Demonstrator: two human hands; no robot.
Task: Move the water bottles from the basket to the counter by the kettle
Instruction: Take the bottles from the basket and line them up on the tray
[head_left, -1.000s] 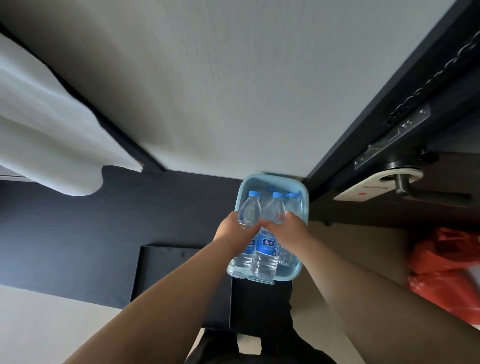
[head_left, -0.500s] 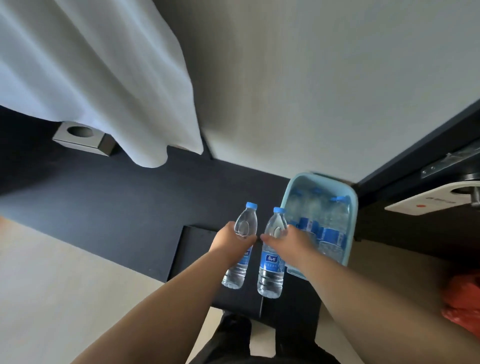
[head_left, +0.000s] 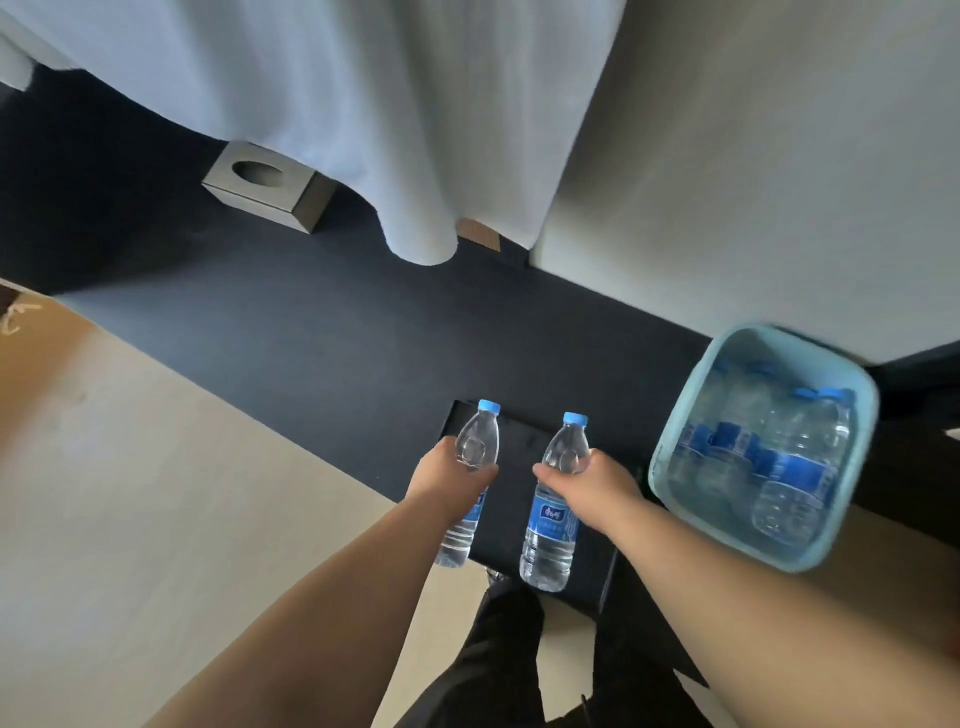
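My left hand (head_left: 448, 480) grips a clear water bottle (head_left: 479, 434) with a blue cap and blue label, held upright in the air. My right hand (head_left: 592, 483) holds a second such bottle (head_left: 551, 525) just to the right of it. Both bottles hang over a dark surface, left of the light blue basket (head_left: 675, 431). Several more bottles (head_left: 789, 467) with blue labels lie inside the basket. No kettle is in view.
A dark counter (head_left: 311, 322) runs diagonally from upper left to the basket. A grey tissue box (head_left: 267, 189) stands on it at the back, under a hanging white curtain (head_left: 363, 104). A pale wall (head_left: 753, 156) rises behind. Beige floor (head_left: 156, 493) spreads at the left.
Both hands lifted the two bottles out of the basket and carried them left. My view swung left, so the basket now sits at the right and the door handle is gone.
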